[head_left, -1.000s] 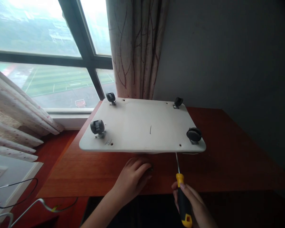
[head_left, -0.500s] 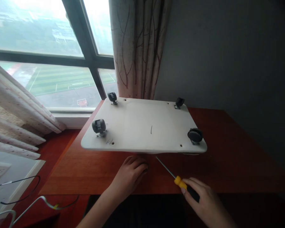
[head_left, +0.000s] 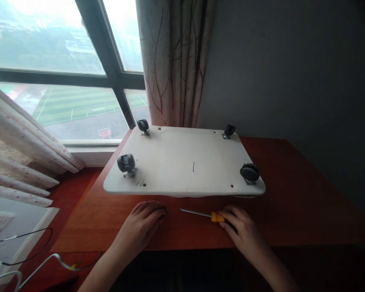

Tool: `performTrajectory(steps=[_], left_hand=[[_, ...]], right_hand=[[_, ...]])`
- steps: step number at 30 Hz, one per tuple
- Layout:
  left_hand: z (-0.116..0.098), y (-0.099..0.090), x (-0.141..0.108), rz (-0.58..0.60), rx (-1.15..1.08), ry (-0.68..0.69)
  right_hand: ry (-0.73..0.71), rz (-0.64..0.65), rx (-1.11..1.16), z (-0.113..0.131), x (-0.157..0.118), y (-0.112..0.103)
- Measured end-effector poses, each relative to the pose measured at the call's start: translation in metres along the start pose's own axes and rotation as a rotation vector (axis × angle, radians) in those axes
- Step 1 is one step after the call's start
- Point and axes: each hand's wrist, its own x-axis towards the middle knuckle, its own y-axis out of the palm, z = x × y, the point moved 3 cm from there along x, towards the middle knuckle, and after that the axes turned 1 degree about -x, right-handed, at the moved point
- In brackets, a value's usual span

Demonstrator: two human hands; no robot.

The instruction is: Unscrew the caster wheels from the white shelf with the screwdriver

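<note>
My right hand [head_left: 239, 225] grips a screwdriver [head_left: 218, 217] with a yellow and black handle, low over the table front. Its metal shaft points left, towards my left hand. My left hand [head_left: 146, 219] is closed, fingers curled together just above or on the wood; what they hold, if anything, is hidden. Beyond both hands lies a white board [head_left: 182, 162] with rounded corners and pen marks. Four corners carry black casters on metal plates: near left caster [head_left: 126, 164], near right caster [head_left: 250, 173], far left caster [head_left: 142, 125], far right caster [head_left: 229, 130]. Small holes sit near them.
The board rests on a reddish-brown wooden table [head_left: 292, 194]. Behind it stand a patterned curtain [head_left: 173, 61] and a grey wall [head_left: 276, 69]. A window [head_left: 79, 101] is at the left. Cables [head_left: 39, 267] and a wall socket [head_left: 0, 222] are at lower left.
My left hand has moved left along the table edge. My right hand has moved left and up, and the screwdriver has swung nearly level, its tip now further left.
</note>
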Motion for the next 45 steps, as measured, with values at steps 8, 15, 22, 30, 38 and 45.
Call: performTrajectory(steps=[8, 15, 22, 30, 38, 45], left_hand=[[0.01, -0.01, -0.006, -0.009, -0.005, -0.003], [0.014, -0.01, -0.009, -0.005, -0.019, 0.006], [0.013, -0.013, -0.009, -0.022, -0.014, 0.023], [0.012, -0.012, -0.01, -0.025, -0.022, -0.007], [0.03, -0.033, -0.024, -0.244, -0.143, -0.243], [0.082, -0.06, -0.036, -0.315, -0.162, -0.578]], right_hand=[[-0.042, 0.034, 0.062, 0.012, 0.018, 0.008], [-0.067, 0.079, 0.072, 0.023, 0.027, 0.008], [-0.064, 0.102, 0.049, 0.024, 0.029, 0.003], [-0.03, 0.069, 0.075, 0.021, 0.024, -0.004], [0.013, -0.103, 0.291, 0.011, 0.004, -0.043], [0.33, -0.677, 0.521, -0.056, -0.012, -0.067]])
